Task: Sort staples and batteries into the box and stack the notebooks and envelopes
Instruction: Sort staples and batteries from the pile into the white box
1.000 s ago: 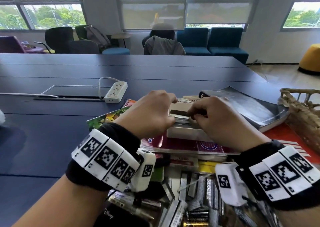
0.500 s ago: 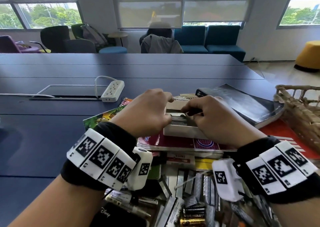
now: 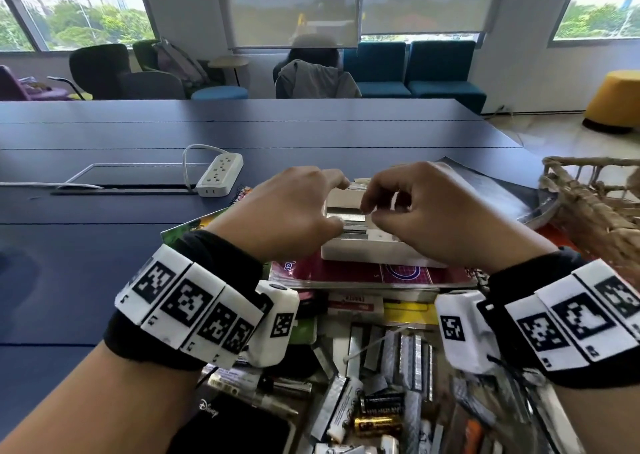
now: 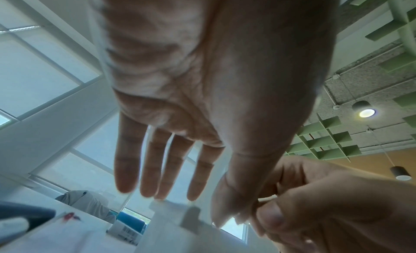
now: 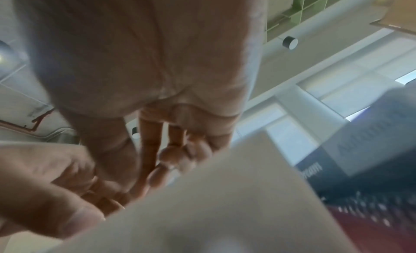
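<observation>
A small white box (image 3: 367, 254) sits on a maroon notebook (image 3: 346, 275) and holds silver staple strips (image 3: 346, 217). My left hand (image 3: 341, 204) arches over the box's left end, its fingers (image 4: 157, 168) straight against the far rim and its thumb on the strips. My right hand (image 3: 371, 213) pinches a strip's end between thumb and curled fingers (image 5: 175, 157), beside the box wall (image 5: 225, 212). Loose staple strips (image 3: 405, 353) and batteries (image 3: 381, 422) lie heaped at the near edge.
A black book (image 3: 491, 194) lies behind the box and a green notebook (image 3: 187, 228) sticks out to the left. A wicker basket (image 3: 595, 204) stands at the right. A white power strip (image 3: 220, 173) lies further back on the blue table. A black case (image 3: 235, 426) lies near me.
My right fingers, flat on the strips a second ago, have lifted and now arch over one strip's end. My left hand stays at the box's left end.
</observation>
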Demonstrator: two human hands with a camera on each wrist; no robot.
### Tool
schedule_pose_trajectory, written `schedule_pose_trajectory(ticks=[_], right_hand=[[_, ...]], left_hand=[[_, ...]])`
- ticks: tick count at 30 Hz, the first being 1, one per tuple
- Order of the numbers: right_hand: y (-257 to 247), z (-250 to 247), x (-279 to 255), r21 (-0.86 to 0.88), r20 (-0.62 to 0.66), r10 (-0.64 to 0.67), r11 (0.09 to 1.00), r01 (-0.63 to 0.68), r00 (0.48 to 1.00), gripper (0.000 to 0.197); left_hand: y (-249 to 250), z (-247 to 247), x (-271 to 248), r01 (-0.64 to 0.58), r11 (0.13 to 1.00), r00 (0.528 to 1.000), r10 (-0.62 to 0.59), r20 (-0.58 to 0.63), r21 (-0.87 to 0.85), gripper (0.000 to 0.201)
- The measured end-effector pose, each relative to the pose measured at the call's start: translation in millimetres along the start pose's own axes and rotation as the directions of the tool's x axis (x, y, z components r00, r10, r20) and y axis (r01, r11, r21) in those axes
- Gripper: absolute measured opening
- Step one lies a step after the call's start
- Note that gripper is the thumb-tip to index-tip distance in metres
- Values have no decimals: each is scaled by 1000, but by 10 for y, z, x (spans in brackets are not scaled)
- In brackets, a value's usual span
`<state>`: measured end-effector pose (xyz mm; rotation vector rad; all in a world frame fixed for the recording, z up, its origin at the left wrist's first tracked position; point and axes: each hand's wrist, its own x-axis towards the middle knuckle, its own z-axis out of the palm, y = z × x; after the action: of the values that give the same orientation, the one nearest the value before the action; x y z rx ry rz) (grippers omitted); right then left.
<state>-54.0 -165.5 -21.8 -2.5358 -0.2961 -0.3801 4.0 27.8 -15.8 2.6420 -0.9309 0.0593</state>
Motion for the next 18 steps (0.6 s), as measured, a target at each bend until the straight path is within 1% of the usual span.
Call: schedule_pose_trajectory(ticks=[2, 4, 6, 7, 9, 13, 15, 18], right_hand=[[-46, -67, -37, 2, 75, -31, 1000, 31, 997, 14], [-102, -121, -75, -2, 183, -63, 998, 65, 981, 8], [-170, -143, -116, -2, 323, -62, 998, 67, 944, 2], [-197, -139, -138, -23, 382, -54, 997, 67, 923, 5], [-266, -99, -181, -53, 488, -32, 996, 66, 872, 10], [-404, 75, -216, 4, 692, -50, 998, 66, 720, 13], [-454, 149, -226, 10, 746, -56, 997, 73, 663, 15], [-501, 223, -257, 27, 790, -67, 997, 74, 609, 17]], left_hand=[[23, -18, -16, -31, 999, 999, 31, -7, -12, 51], [50, -25, -29, -68, 997, 997, 68, -21, -27, 46], [70, -38, -48, -80, 996, 996, 79, -36, -50, 38], [77, -53, -58, -79, 995, 996, 76, -44, -60, 34], [83, -89, -74, -78, 994, 995, 73, -67, -78, 27], [68, -158, -99, -59, 993, 992, 47, -121, -99, 20], [58, -176, -97, -48, 994, 992, 36, -125, -98, 18], [55, -181, -90, -60, 992, 991, 47, -123, -111, 18]])
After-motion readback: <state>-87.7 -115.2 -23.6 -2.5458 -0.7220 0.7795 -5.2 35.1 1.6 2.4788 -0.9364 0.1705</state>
